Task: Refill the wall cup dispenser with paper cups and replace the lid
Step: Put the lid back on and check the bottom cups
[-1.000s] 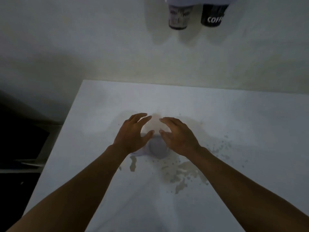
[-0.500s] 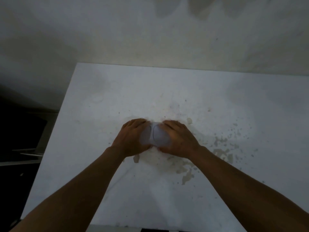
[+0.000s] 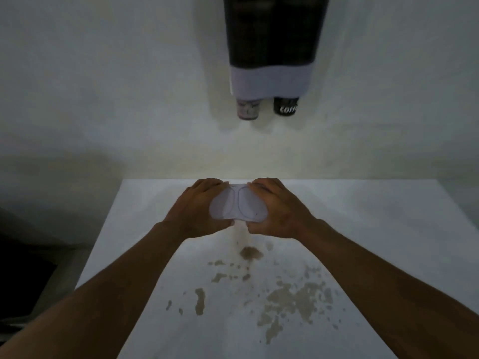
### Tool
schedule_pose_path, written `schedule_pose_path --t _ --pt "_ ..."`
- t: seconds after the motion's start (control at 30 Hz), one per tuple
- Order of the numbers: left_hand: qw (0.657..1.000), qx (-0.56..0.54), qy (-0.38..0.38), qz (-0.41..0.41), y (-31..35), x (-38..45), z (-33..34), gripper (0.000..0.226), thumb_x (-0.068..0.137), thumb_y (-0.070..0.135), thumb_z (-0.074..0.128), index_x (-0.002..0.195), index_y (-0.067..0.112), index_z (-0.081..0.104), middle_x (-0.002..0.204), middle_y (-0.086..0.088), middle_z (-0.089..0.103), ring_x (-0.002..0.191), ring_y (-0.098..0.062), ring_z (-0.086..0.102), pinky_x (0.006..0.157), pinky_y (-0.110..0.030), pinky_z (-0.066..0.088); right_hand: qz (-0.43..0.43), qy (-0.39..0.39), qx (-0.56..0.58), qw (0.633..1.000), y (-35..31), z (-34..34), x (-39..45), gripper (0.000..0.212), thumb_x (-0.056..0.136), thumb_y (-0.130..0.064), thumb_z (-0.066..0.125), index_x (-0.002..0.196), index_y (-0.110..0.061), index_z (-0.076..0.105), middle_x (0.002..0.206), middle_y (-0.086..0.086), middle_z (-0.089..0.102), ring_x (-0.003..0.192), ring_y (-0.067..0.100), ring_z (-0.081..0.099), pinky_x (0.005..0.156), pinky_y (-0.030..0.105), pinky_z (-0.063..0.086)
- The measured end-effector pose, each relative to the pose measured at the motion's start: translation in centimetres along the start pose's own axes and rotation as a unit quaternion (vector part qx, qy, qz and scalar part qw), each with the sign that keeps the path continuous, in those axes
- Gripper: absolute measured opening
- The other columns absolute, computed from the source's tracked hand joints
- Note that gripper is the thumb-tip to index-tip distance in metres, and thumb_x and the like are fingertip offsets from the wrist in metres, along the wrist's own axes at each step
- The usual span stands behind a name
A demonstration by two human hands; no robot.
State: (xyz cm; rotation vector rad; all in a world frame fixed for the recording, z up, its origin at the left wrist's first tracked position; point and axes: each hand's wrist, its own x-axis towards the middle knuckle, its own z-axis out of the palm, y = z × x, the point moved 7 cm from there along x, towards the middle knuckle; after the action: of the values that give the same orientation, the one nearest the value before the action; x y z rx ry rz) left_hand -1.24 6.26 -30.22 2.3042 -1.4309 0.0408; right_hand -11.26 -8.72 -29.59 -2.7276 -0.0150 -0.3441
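A white double-oval lid is held above the white table between both my hands. My left hand grips its left side and my right hand grips its right side. On the wall above hangs the cup dispenser, dark on top with a pale band at the bottom. Two paper cups poke out below it: a light printed cup on the left and a black cup with white lettering on the right. The dispenser's top is out of view.
Brownish stains and chipped patches mark the table surface near me. A dark area with a grey ledge lies to the left of the table. The pale wall rises right behind the table.
Both hands closed on the lid lying on the table and lifted it off the surface. The view tilted up, bringing the dispenser into sight.
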Motion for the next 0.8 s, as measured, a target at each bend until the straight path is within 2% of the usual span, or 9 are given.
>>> schedule_pose_path --t 0.13,0.43,0.6,0.8 --pt "0.997 0.027 0.069 0.039 3.3 3.6 -6.5 0.086 0.066 0.061 0.073 0.132 0.009 0.056 0.127 -0.009 0.063 0.114 -0.030 0.058 0.093 -0.043 0.052 -0.033 0.058 -0.015 0.998 -1.0 -7.4 1.9 0.095 0.060 -0.053 0.074 0.137 -0.002 0.052 0.135 0.013 0.052 0.125 0.030 0.047 0.100 0.043 0.048" --pt "0.976 0.098 0.180 0.079 10.1 9.6 -20.1 0.088 0.066 0.066 0.072 0.134 0.012 0.056 0.134 -0.006 0.059 0.118 -0.025 0.054 0.095 -0.038 0.049 -0.075 0.165 -0.084 0.980 -3.6 -21.9 5.4 0.091 0.067 -0.064 0.059 0.138 -0.008 0.054 0.141 0.012 0.050 0.129 0.030 0.047 0.103 0.047 0.047" --pt "0.965 0.126 0.208 0.093 12.3 12.7 -25.4 0.087 0.068 0.065 0.073 0.137 0.015 0.053 0.138 -0.003 0.055 0.122 -0.023 0.050 0.096 -0.039 0.050 -0.087 0.200 -0.097 0.971 -4.2 -28.0 7.3 0.093 0.066 -0.066 0.057 0.141 -0.011 0.051 0.145 0.009 0.046 0.135 0.025 0.040 0.106 0.042 0.044" --pt "0.961 0.117 0.234 0.090 14.2 16.3 -29.8 0.082 0.072 0.059 0.076 0.138 0.014 0.053 0.139 -0.006 0.055 0.127 -0.024 0.048 0.102 -0.035 0.041 -0.086 0.217 -0.108 0.966 -4.1 -33.5 10.3 0.094 0.066 -0.066 0.058 0.143 -0.014 0.048 0.149 0.006 0.043 0.139 0.021 0.035 0.111 0.039 0.039"
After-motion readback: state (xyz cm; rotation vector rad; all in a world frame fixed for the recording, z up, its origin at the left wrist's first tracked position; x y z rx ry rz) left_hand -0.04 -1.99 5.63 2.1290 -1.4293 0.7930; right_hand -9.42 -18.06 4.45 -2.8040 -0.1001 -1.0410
